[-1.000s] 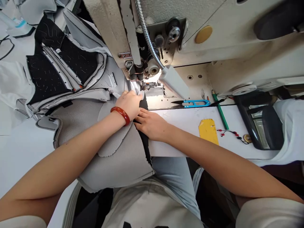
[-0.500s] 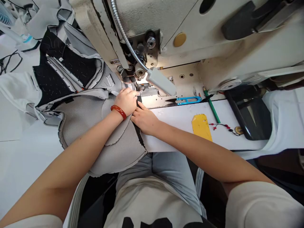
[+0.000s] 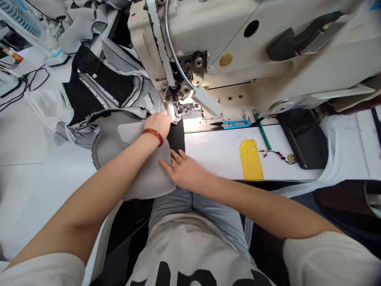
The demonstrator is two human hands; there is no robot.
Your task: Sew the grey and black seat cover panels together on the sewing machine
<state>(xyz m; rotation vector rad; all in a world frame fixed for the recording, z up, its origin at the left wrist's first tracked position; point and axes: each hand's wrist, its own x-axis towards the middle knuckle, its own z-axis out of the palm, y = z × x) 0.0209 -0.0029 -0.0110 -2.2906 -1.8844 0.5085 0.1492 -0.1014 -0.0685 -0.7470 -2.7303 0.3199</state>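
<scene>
Under the sewing machine's needle area (image 3: 181, 107), a grey padded fabric piece (image 3: 143, 174) with a black layer (image 3: 177, 137) along its right side spreads to the table's front edge. My left hand (image 3: 159, 125), with a red bangle above it, is closed on the fabric just in front of the presser foot. Its fingertips are partly hidden. Lower down, my right hand (image 3: 186, 171) lies on the fabric's right edge, thumb on the grey side and fingers apart near the black layer. A slight blur covers this hand.
Blue thread snips (image 3: 236, 124), a green pencil (image 3: 264, 135), a yellow card (image 3: 251, 160), a beaded cord (image 3: 276, 154) and a black phone-like slab (image 3: 303, 139) lie to the right. Black-and-grey sewn panels (image 3: 101, 85) are heaped left, near a fan (image 3: 29, 24).
My right hand has slid down the fabric's edge, away from the needle, and its fingers have spread. The grey fabric has shifted and more of the black layer shows. The camera view has moved too.
</scene>
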